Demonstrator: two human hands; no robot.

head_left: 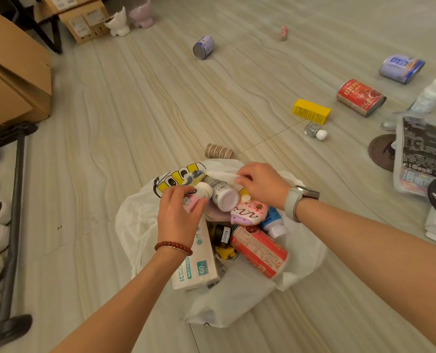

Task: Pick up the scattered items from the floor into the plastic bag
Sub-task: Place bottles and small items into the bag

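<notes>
Plastic bag (140, 220) lies open on the floor (135, 110) right under our hands, already holding a red can (259, 250), a tissue pack (199, 266), a pink toy (247, 212) and a white bottle (223, 193). Our left hand (178, 215) grips a small white-capped bottle (201, 191) over the bag's mouth. Our right hand (260, 186) pinches the bag's far rim. Beyond our right hand, well apart, lie a yellow box (311, 110), a second red can (361, 96), a lavender can (401, 68) and a small clear bottle (315, 131). A blue can (203, 47) lies farther off.
</notes>
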